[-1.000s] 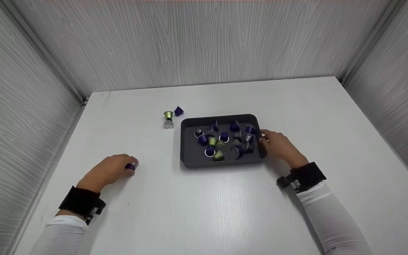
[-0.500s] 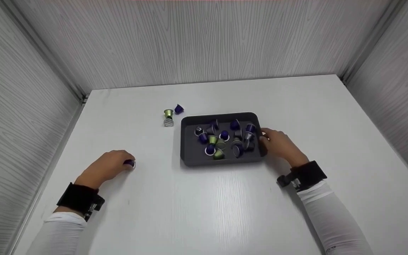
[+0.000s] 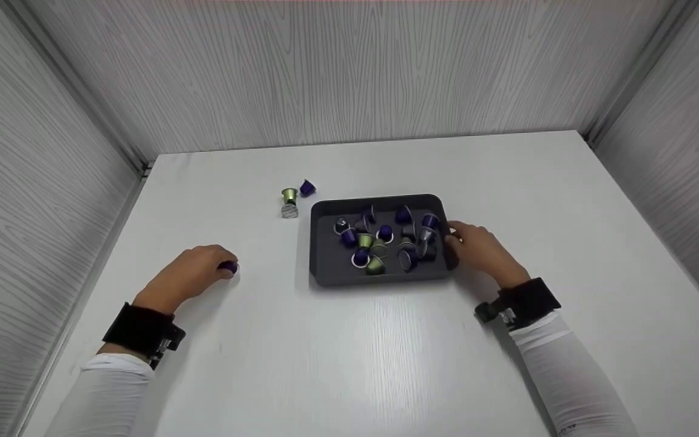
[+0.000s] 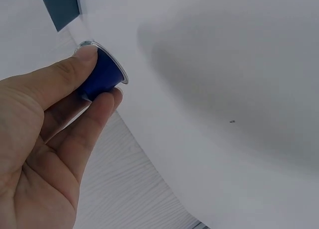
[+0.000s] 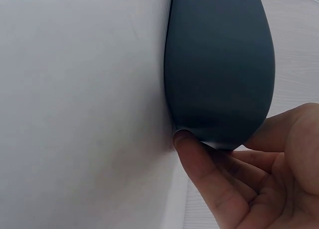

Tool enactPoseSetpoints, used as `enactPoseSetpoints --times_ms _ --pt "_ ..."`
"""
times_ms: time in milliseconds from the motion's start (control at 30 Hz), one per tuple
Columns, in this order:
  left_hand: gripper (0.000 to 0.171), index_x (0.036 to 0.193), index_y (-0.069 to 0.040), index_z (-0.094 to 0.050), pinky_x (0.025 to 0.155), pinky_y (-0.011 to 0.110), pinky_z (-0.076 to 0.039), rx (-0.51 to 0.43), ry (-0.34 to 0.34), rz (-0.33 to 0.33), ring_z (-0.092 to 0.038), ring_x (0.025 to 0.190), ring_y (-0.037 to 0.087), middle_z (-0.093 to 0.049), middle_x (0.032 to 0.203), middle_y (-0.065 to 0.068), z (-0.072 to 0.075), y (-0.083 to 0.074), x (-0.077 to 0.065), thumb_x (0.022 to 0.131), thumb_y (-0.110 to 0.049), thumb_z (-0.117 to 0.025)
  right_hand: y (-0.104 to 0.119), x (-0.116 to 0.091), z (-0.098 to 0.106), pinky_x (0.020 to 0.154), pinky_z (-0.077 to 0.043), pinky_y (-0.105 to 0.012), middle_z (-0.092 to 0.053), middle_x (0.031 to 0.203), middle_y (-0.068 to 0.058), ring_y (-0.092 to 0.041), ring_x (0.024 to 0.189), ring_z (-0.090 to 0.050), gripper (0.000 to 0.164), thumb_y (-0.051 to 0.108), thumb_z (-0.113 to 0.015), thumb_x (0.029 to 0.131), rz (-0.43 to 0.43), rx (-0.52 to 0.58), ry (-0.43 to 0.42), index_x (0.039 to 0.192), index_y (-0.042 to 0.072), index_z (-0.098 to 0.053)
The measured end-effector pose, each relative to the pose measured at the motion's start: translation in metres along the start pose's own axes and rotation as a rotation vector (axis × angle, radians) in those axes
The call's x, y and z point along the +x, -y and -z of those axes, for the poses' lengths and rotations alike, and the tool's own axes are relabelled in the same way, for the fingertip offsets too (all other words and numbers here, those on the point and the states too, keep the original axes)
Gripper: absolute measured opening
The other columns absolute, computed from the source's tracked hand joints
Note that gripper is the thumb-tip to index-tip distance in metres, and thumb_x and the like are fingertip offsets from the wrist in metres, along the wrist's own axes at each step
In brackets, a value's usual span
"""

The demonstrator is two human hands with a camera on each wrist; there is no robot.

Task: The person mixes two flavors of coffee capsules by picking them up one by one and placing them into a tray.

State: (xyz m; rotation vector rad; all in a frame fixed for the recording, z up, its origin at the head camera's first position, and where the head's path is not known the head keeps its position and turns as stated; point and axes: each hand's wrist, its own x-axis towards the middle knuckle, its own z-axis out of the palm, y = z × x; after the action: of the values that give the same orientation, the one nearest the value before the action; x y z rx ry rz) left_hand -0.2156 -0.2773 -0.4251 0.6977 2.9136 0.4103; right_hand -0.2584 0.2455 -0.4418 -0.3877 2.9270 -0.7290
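Observation:
In the head view my left hand (image 3: pixel 189 276) is over the left part of the table, holding a purple-blue coffee capsule (image 3: pixel 228 267). The left wrist view shows this capsule (image 4: pixel 103 75) pinched between thumb and fingertips, its silver rim facing away from the palm. A dark grey tray (image 3: pixel 337 279) stands at the table's middle, with several purple, green and grey capsules lying in it at various angles. My right hand (image 3: pixel 480 252) grips the tray's right end. Close up in the right wrist view, the fingers (image 5: pixel 197 164) hold the tray's end wall (image 5: pixel 219 69), some hidden behind it.
Left of the tray's far corner, a green capsule (image 3: pixel 289 195), a capsule showing its silver lid (image 3: pixel 289 210) and a purple capsule (image 3: pixel 307 188) lie on the white table (image 3: pixel 349 352). Grey wood-patterned panels (image 3: pixel 349 73) enclose the table at the back and both sides.
My left hand has shifted slightly away from me, keeping the coffee capsule in its fingers. The right hand and the tray stay where they were.

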Motion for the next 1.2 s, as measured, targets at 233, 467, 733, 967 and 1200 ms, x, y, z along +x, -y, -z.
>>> enactPoseSetpoints --times_ms 233,467,733,967,1200 --pt "0.021 0.112 0.0 -0.069 0.091 0.05 -0.048 0.0 -0.025 -0.012 -0.06 0.108 0.036 -0.066 0.113 0.016 0.002 -0.005 0.011 0.091 -0.005 -0.067 0.0 0.0 0.0 0.085 -0.047 -0.052 -0.063 0.115 -0.026 -0.035 0.094 -0.06 0.044 0.014 -0.047 0.102 -0.001 -0.001 -0.005 0.142 -0.005 -0.045" --pt "0.021 0.111 -0.002 -0.069 0.09 0.047 -0.049 0.003 -0.049 -0.036 -0.062 0.105 0.032 -0.066 0.111 0.013 0.005 -0.016 0.024 0.091 -0.006 -0.068 -0.003 0.0 -0.001 0.085 -0.047 -0.052 -0.064 0.114 -0.026 -0.035 0.093 -0.06 0.044 0.015 -0.048 0.102 0.008 -0.006 -0.009 0.141 -0.005 -0.046" --pt "0.019 0.109 -0.002 -0.069 0.088 0.045 -0.05 0.001 -0.095 -0.079 -0.063 0.103 0.03 -0.066 0.109 0.012 0.007 -0.029 0.04 0.091 -0.006 -0.069 -0.002 0.001 -0.001 0.087 -0.046 -0.052 -0.064 0.115 -0.025 -0.035 0.095 -0.059 0.044 0.015 -0.047 0.102 0.006 -0.002 -0.012 0.142 -0.003 -0.046" --pt "0.019 0.109 -0.004 -0.07 0.087 0.044 -0.05 -0.038 -0.125 -0.106 -0.063 0.1 0.027 -0.067 0.107 0.009 0.007 -0.04 0.053 0.091 -0.01 -0.069 -0.002 0.0 -0.001 0.087 -0.046 -0.052 -0.063 0.117 -0.026 -0.036 0.098 -0.06 0.043 0.014 -0.047 0.102 0.021 0.001 -0.019 0.141 -0.004 -0.046" --pt "0.018 0.107 -0.005 -0.069 0.087 0.042 -0.049 -0.078 -0.181 -0.151 -0.062 0.098 0.023 -0.067 0.104 0.007 0.005 -0.052 0.067 0.09 -0.01 -0.07 -0.002 -0.001 -0.002 0.089 -0.046 -0.053 -0.062 0.12 -0.026 -0.035 0.1 -0.06 0.042 0.015 -0.046 0.103 0.025 -0.006 -0.021 0.141 -0.003 -0.047"
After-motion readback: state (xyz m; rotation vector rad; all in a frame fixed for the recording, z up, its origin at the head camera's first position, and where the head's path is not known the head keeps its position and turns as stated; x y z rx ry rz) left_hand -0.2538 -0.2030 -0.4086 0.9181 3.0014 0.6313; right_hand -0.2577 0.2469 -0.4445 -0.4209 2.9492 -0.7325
